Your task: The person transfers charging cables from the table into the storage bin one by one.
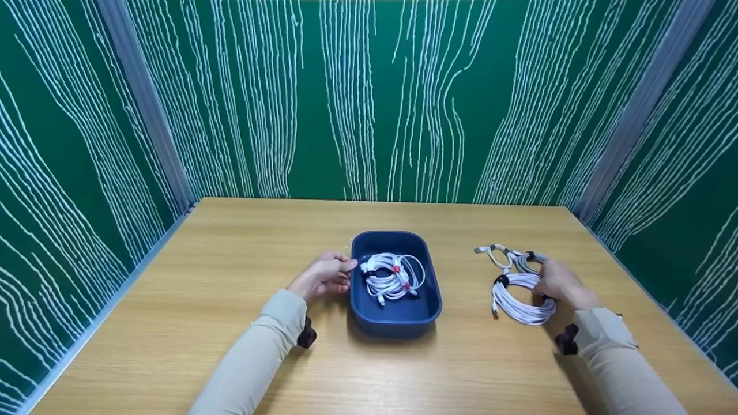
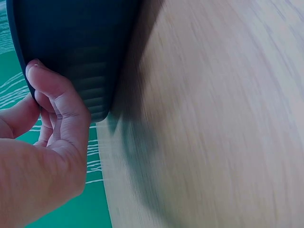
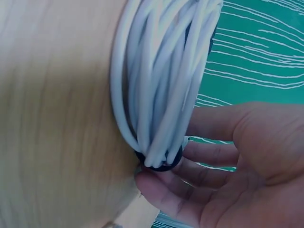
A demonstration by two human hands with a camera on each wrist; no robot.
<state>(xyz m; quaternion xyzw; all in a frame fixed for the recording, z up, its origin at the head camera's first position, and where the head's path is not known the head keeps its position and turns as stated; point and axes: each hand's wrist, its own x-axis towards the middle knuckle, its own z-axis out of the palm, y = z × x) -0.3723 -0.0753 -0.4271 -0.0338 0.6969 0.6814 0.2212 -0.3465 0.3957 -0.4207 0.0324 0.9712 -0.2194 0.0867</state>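
Observation:
A dark blue plastic bin [image 1: 395,328] stands on the table, and inside it lie white coiled cables [image 1: 389,282] with red ties. My left hand [image 1: 324,275] pinches the bin's left rim; the left wrist view shows its fingers [image 2: 52,83] at the edge of the bin wall [image 2: 80,47]. To the right, my right hand [image 1: 562,282] grips the right side of a large white cable coil [image 1: 522,308] bound with black ties. Close up in the right wrist view, the fingers [image 3: 209,154] curl around the coil [image 3: 161,71] beside a black tie [image 3: 161,160].
Just behind the large coil lies a smaller grey-white cable [image 1: 499,256] with its plug pointing left. The wooden table [image 1: 202,288] is enclosed by green panels [image 1: 311,115] with white lines at the back and sides. Grey posts [image 1: 147,104] stand at the back corners.

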